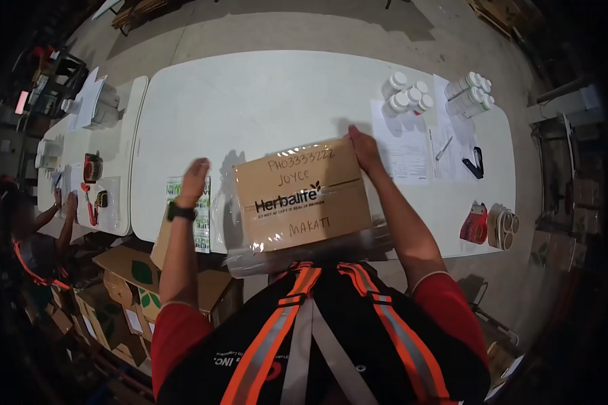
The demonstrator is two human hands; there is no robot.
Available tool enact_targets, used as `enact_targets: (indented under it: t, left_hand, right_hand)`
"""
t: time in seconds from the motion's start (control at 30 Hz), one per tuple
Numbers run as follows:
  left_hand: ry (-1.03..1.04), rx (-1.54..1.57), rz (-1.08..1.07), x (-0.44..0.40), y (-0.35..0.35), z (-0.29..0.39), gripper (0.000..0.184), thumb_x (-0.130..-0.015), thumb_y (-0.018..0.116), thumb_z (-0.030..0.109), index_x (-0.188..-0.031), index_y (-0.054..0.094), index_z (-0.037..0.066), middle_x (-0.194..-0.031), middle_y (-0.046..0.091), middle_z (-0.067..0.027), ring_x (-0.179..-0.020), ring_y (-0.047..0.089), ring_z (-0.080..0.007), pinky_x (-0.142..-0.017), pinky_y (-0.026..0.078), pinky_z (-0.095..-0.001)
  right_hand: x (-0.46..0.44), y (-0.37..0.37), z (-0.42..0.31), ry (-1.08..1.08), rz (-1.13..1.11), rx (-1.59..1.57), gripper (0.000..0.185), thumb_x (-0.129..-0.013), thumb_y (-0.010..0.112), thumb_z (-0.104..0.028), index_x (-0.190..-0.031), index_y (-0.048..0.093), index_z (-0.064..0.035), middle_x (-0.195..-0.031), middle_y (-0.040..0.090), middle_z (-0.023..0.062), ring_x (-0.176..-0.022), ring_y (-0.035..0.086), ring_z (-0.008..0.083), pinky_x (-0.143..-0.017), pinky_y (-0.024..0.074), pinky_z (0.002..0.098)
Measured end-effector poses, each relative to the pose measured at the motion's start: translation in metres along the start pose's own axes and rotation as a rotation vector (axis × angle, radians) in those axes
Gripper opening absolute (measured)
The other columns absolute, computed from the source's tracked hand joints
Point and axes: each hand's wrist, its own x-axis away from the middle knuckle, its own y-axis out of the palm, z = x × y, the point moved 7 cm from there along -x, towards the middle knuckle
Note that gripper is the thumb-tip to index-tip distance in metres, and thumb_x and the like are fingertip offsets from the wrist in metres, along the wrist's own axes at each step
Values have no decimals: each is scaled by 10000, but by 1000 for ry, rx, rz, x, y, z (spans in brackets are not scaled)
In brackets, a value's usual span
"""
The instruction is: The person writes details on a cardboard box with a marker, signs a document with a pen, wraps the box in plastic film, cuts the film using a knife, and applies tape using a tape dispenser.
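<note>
A cardboard box (304,196) with handwriting and a printed logo lies near the table's front edge, with clear plastic on and around it. My right hand (365,150) is at the box's upper right corner, its fingers curled over the edge. To the left of the box, not touching it, my left hand (194,181) is raised above a green-and-white printed sheet (201,233). Its fingers look held together, and whether anything is between them is too small to tell. Loose clear plastic (240,263) hangs at the box's lower left.
White bottles (402,96) stand on papers (402,145) at the back right of the table (250,88). A stapler (475,164), a red tape dispenser (475,224) and tape rolls (503,228) lie at the right. A co-worker (40,236) is at the left table; cartons (125,283) stand below.
</note>
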Motion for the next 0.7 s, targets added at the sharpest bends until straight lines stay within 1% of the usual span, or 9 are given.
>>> enact_targets:
  t: [0.1,0.17,0.23,0.27,0.33,0.43,0.5,0.63,0.7]
  left_hand:
    - [140,229,276,44,-29,92,374,-932,425,189,-1262,427,12,-1222,514,-142,-1118,483,-226,-947,372,-321]
    - [195,202,247,57,13,97,474,-947,390,240,-1347,303,1,-1382,345,-158,-1295,291,-253,-1067,209,-341]
    - [118,222,188,58,50,74,551,-959,341,338,-1377,236,-5,-1427,268,-164,-1338,211,-255,-1089,152,-342]
    - [2,491,138,55,67,59,596,-950,309,406,-1392,209,19,-1443,229,-144,-1340,198,-244,-1090,150,-336]
    - [-245,1044,21,52,106,38,688,-932,247,541,-1422,155,67,-1476,152,-105,-1346,173,-221,-1093,147,-324]
    - [-315,1122,-51,54,128,19,755,-910,217,595,-1419,130,43,-1430,248,-134,-1306,262,-229,-1070,220,-325]
    - [-352,1241,-98,48,141,19,764,-905,222,605,-1418,144,45,-1410,289,-128,-1285,298,-218,-1059,247,-319]
    - [-522,1326,-166,53,145,29,744,-911,223,593,-1403,195,36,-1365,354,-119,-1259,325,-195,-1042,274,-314]
    - [-613,1364,-191,61,144,26,735,-914,223,587,-1396,220,32,-1343,387,-114,-1246,338,-184,-1034,287,-311]
  right_hand:
    - [-1,16,38,120,-23,1,473,-933,392,-394,-753,543,16,-707,564,202,-659,538,314,-661,418,376]
    - [12,19,33,144,46,-287,452,-928,422,-383,-783,553,24,-743,572,218,-685,566,310,-666,426,366]
    - [5,16,51,44,62,-8,383,-918,434,-320,-843,604,14,-789,623,164,-739,592,266,-720,449,332]
    - [0,6,55,1,114,148,355,-915,434,-289,-870,624,7,-811,637,135,-760,595,236,-738,453,320]
    - [-3,-27,60,60,99,-93,360,-930,410,-309,-1128,573,-57,-983,628,56,-945,574,166,-805,420,268]
    - [17,-25,17,162,-24,-354,532,-948,318,-438,-1350,357,-92,-1322,436,94,-1251,355,195,-1011,260,372]
    - [26,17,40,163,-157,-377,540,-956,291,-443,-1396,291,-130,-1411,332,69,-1320,241,197,-1074,156,341]
    - [40,44,37,274,-240,-694,570,-959,248,-475,-1384,312,-100,-1388,348,62,-1260,324,196,-1034,252,278]
    - [44,38,29,266,-273,-479,545,-963,251,-444,-1372,331,-94,-1370,367,69,-1237,351,206,-1023,275,290]
